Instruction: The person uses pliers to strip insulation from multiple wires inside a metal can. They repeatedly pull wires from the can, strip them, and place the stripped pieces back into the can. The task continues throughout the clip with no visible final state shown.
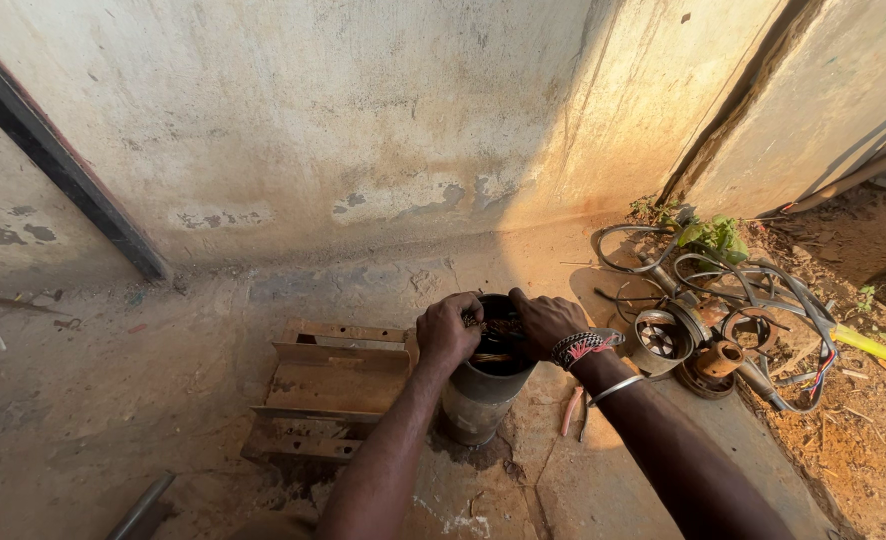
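Your left hand (448, 332) and right hand (543, 322) curl their fingers over the rim of an upright metal cylinder (483, 395), gripping copper windings (498, 328) inside it.

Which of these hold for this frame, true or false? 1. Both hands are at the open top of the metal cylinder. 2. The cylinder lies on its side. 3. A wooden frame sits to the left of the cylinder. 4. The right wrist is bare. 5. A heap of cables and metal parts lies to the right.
1. True: the left hand and right hand rest on the rim of the metal cylinder.
2. False: it stands upright on the concrete floor.
3. True: the wooden frame is beside it.
4. False: the right wrist wears a woven band and a metal bangle.
5. True: cables and metal parts lie there.
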